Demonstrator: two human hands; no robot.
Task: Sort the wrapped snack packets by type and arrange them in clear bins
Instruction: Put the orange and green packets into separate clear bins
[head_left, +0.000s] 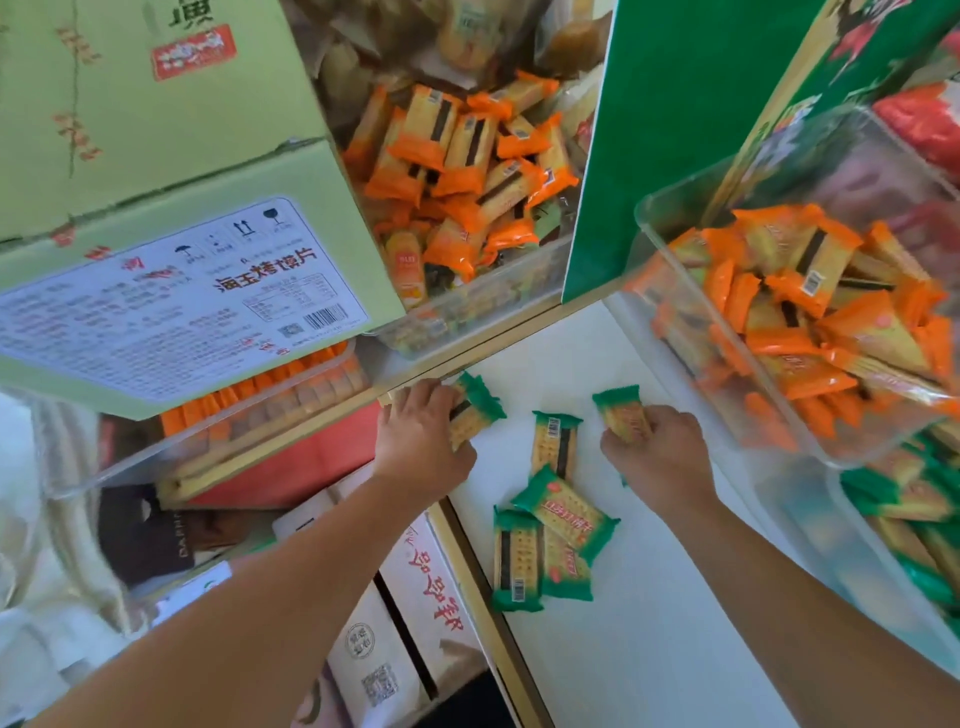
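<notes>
Both hands were full mid-frame: left hand (423, 434) curled round a green packet (475, 410), right hand (660, 452) gripping a second packet (621, 415). Loose packets (563, 509) lay just below on the table (649, 597). Probably light, slippery film over snappable crackers, so I'd grab mid-body, gently.

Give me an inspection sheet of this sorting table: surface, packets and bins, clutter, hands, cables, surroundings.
Surface: white table, packets lying loose on it.
Job's things: four loose green packets; orange packets in the right bin and rear bin; more green ones in the lower-right bin.
Clutter: cardboard boxes at left.
Hands: left hand grips a green packet; right hand grips another.
Cables: nothing seen.
Surroundings: green panel behind the table.
</notes>
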